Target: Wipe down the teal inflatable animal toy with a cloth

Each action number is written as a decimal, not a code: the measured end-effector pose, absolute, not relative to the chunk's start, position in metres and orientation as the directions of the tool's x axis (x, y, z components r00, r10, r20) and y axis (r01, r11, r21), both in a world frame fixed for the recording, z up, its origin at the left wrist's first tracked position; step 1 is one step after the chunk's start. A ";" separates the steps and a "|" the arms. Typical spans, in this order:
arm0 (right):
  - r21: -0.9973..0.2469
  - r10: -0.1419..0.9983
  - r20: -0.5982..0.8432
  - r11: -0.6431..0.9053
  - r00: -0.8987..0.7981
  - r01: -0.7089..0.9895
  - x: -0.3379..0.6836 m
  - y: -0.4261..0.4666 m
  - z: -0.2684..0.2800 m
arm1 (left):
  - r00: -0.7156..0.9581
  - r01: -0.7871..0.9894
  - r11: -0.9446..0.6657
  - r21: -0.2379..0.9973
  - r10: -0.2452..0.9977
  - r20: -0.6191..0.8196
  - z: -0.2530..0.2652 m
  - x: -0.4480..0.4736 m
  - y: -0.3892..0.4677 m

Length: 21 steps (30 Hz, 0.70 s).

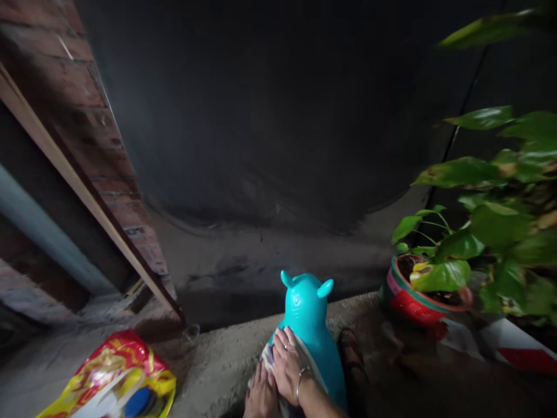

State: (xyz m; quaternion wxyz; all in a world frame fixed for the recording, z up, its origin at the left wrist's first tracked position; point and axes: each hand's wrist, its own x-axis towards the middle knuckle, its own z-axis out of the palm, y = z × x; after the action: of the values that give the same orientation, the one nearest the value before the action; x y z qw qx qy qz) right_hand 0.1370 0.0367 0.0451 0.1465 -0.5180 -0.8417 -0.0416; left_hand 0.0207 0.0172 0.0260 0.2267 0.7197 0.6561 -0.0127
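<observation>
A glossy turquoise animal-shaped toy (324, 354) with two rounded ears stands upright at the bottom centre, its head away from me. Against its left side lies a white cloth (267, 354) with a purplish patch, mostly covered by my hands. My right hand (290, 364), wearing a ring and a bracelet, presses the cloth to the toy with its fingers close together. Lower and to the left, my left hand (262, 393) is closed over the same cloth, almost touching the right one. The toy's lower body runs out of view.
A red and yellow plastic bag (130, 360) with a blue lid showing lies at lower left. On the right stands a leafy plant in a red pot (413, 302). A foot in a sandal (351, 351) is beside the toy. Ahead rises a dark panel (270, 116); a wooden beam (87, 186) leans left.
</observation>
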 end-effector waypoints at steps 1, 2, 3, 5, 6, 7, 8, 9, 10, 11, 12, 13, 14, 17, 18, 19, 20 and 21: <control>-0.079 0.863 0.304 0.445 -0.404 0.892 0.138 0.031 0.045 | 0.133 0.963 -0.039 0.266 0.929 -0.346 0.032 0.023 0.015; -0.080 0.868 0.326 0.420 -0.374 0.904 0.139 0.025 0.044 | 0.131 0.975 -0.050 0.215 0.916 -0.379 0.039 0.025 0.012; -0.083 0.870 0.363 0.386 -0.333 0.919 0.140 0.018 0.042 | 0.131 0.983 -0.066 0.171 0.905 -0.404 0.046 0.026 0.009; -0.094 0.847 0.481 0.307 -0.226 0.947 0.140 0.002 0.033 | 0.138 0.988 -0.095 0.122 0.898 -0.419 0.058 0.029 -0.002; -0.098 0.814 0.555 0.271 -0.174 0.958 0.140 -0.006 0.026 | 0.138 0.989 -0.102 0.106 0.897 -0.420 0.061 0.029 -0.009; -0.100 0.769 0.626 0.245 -0.131 0.964 0.140 -0.015 0.017 | 0.128 0.991 -0.097 0.096 0.905 -0.406 0.062 0.029 -0.017; -0.102 0.719 0.688 0.227 -0.096 0.968 0.140 -0.025 0.008 | 0.103 0.993 -0.075 0.089 0.921 -0.376 0.061 0.028 -0.025; -0.103 0.671 0.738 0.214 -0.069 0.971 0.140 -0.036 -0.003 | 0.067 0.996 -0.042 0.081 0.943 -0.326 0.057 0.027 -0.035; -0.108 0.635 0.771 0.198 -0.043 0.974 0.140 -0.048 -0.015 | 0.026 0.997 -0.007 0.072 0.964 -0.264 0.052 0.026 -0.044; -0.117 0.617 0.787 0.178 -0.018 0.977 0.139 -0.060 -0.027 | -0.008 0.998 0.021 0.065 0.981 -0.196 0.046 0.025 -0.054; -0.127 0.615 0.789 0.152 0.007 0.980 0.139 -0.072 -0.038 | -0.027 0.998 0.035 0.058 0.991 -0.131 0.040 0.025 -0.062; -0.138 0.622 0.782 0.123 0.032 0.983 0.138 -0.084 -0.049 | -0.034 0.998 0.038 0.051 0.996 -0.081 0.035 0.024 -0.070; -0.144 0.629 0.775 0.090 0.055 0.985 0.137 -0.095 -0.058 | -0.031 0.999 0.034 0.043 0.998 -0.051 0.030 0.024 -0.076; -0.130 0.609 0.789 0.036 0.081 0.991 0.136 -0.113 -0.072 | -0.027 0.999 0.028 0.017 0.998 -0.056 0.029 0.024 -0.083; -0.120 0.591 0.803 0.043 0.072 0.992 0.136 -0.113 -0.070 | -0.039 0.999 0.040 0.008 0.996 -0.084 0.031 0.024 -0.082; -0.114 0.573 0.817 0.059 0.060 0.992 0.137 -0.111 -0.066 | -0.053 0.999 0.053 0.000 0.992 -0.118 0.036 0.024 -0.079; -0.104 0.559 0.828 0.088 0.037 0.991 0.139 -0.106 -0.058 | -0.063 0.998 0.063 -0.003 0.987 -0.150 0.041 0.024 -0.075; -0.082 0.557 0.831 0.128 -0.003 0.988 0.140 -0.099 -0.049 | -0.069 0.998 0.071 0.001 0.981 -0.181 0.046 0.024 -0.071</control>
State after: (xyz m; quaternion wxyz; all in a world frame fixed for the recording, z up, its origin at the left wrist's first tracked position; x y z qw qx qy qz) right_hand 0.1404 -0.0995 -0.0485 0.3790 -0.5957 -0.6483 -0.2849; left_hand 0.0243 -0.0711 0.0465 0.0666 0.6789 0.7286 -0.0615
